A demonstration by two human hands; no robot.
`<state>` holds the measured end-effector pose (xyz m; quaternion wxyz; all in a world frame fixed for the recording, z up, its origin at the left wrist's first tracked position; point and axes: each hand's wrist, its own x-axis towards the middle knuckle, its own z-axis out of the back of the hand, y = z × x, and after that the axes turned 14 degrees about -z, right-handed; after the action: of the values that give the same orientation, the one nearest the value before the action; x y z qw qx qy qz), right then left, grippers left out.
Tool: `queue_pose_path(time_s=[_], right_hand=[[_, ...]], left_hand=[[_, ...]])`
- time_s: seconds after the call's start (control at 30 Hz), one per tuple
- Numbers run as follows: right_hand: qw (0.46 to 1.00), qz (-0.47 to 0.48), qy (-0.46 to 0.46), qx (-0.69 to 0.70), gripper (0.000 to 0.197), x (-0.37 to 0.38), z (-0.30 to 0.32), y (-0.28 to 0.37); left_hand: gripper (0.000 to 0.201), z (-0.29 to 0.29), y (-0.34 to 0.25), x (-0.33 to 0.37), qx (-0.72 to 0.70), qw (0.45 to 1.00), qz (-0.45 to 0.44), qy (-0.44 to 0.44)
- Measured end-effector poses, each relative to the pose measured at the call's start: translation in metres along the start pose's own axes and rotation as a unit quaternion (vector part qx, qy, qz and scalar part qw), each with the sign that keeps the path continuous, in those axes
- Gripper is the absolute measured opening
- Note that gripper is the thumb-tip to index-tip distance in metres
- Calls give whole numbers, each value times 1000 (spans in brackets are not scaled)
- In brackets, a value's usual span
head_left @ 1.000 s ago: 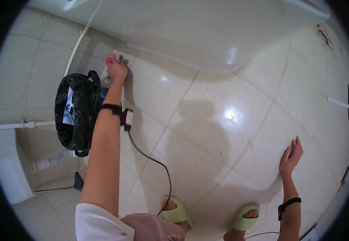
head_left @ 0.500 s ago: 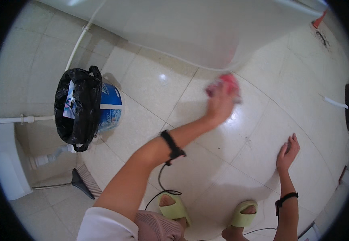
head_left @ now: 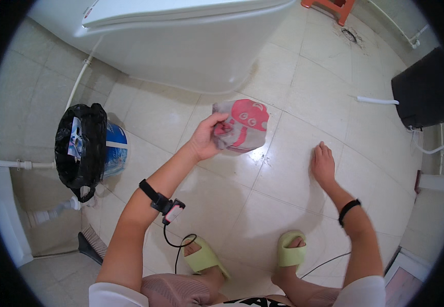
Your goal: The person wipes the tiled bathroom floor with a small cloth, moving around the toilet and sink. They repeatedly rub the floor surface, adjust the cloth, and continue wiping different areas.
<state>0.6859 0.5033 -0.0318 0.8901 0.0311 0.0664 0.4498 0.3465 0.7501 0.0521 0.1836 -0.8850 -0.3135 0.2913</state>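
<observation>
My left hand (head_left: 207, 139) grips one edge of a folded grey cloth (head_left: 255, 138) with a red cartoon print. The cloth is spread fairly flat, its printed face showing, just in front of the toilet base (head_left: 196, 61). Whether it touches the floor or hangs slightly above it, I cannot tell. To the right, my right hand (head_left: 324, 163) is at the tiled floor (head_left: 283, 179), holding nothing that I can see. Its fingers point forward, loosely extended and close together.
A blue bucket (head_left: 116, 148) lined with a black bag (head_left: 86, 138) stands at the left. Nearby are a brush (head_left: 93, 243) and white pipes (head_left: 30, 165). A black bin (head_left: 421, 89) and white hose (head_left: 378, 100) are at the right. An orange stool (head_left: 337, 9) stands behind, near a drain (head_left: 349, 35).
My left hand has brought the cloth left and nearer to me, and its print now shows sharply. My right hand appears farther left and forward. The view has shifted, revealing more of the toilet.
</observation>
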Motion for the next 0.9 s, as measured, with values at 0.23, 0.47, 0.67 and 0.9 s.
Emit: queue_pose_path(time_s=[0.23, 0.47, 0.67, 0.9], right_hand=[[756, 18, 445, 479, 60, 16, 119, 97], [658, -70, 423, 619, 45, -3, 116, 152], [607, -135, 382, 684, 38, -17, 120, 149], [732, -31, 314, 604, 27, -31, 113, 161]], left_hand=[[40, -29, 7, -21, 60, 992, 27, 105], [63, -26, 26, -27, 165, 983, 23, 79], [62, -30, 37, -35, 178, 983, 8, 47], [79, -46, 78, -48, 263, 958, -98, 59]])
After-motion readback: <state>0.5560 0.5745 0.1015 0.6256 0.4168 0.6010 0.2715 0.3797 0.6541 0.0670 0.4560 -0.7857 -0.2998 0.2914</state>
